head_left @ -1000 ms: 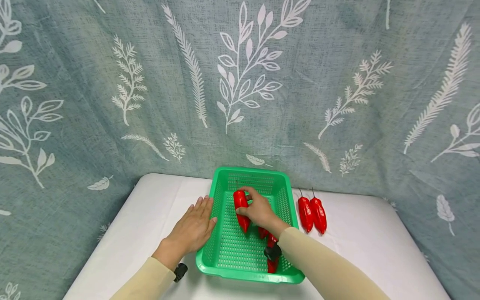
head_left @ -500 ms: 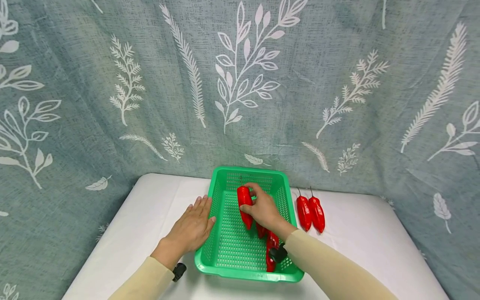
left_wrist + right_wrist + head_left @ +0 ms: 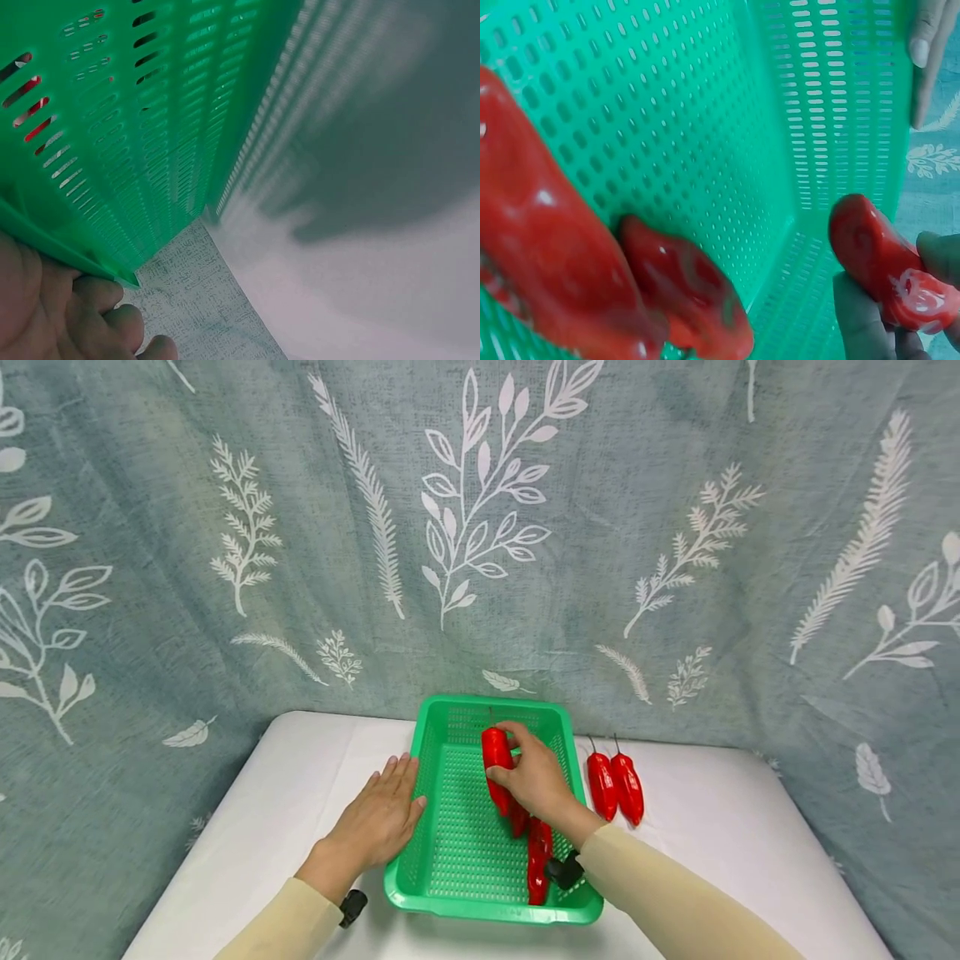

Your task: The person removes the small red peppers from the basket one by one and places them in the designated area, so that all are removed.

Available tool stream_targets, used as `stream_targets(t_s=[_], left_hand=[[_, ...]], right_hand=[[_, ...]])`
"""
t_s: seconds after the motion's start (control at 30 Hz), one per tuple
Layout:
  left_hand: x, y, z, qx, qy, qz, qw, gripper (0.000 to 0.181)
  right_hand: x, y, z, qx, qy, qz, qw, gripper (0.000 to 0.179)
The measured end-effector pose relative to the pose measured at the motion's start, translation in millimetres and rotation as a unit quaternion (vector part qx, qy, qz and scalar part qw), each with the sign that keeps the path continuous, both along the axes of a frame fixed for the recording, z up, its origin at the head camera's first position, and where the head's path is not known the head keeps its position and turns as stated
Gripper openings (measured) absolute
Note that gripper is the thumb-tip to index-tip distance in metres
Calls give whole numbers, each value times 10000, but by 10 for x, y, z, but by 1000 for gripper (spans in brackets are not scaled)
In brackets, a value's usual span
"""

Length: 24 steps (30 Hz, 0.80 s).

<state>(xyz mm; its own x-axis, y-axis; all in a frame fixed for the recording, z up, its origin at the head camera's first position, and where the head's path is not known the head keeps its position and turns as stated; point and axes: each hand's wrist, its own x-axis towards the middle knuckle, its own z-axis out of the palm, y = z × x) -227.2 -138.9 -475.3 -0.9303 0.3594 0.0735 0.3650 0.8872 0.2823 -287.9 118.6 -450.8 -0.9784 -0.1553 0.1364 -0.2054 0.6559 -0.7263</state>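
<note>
In the head view my right hand (image 3: 542, 783) grips a red chili pepper (image 3: 495, 752) with thumb and fingers, above the inside of a green plastic basket (image 3: 487, 912). The pepper is nearly upright, its thin stem pointing to the far side. Within the basket, a long red pepper (image 3: 538, 860) lies along the right side. A darker red pepper (image 3: 686, 281) lies beside it in the right wrist view; in the head view the held one partly covers it. My left hand (image 3: 378, 817) rests with straight fingers along the basket's left rim.
Two red peppers, one (image 3: 602, 785) beside the other (image 3: 628, 789), lie on the white table (image 3: 720, 827) just right of the basket, stems pointing away. A grey-green leaf-patterned cloth (image 3: 360, 568) hangs behind the table. Each wrist carries a small black camera (image 3: 352, 907).
My right hand has carried the pepper to the right and slightly farther back inside the basket. The left hand stays at the rim. The head view has shifted slightly.
</note>
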Motion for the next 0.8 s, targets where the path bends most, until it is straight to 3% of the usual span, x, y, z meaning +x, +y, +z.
stream_targets(t_s=[0.8], left_hand=[[29,14,10,71,65,-67,9999,66]], right_hand=[[28,649,305,116,164,-404,9990,66]])
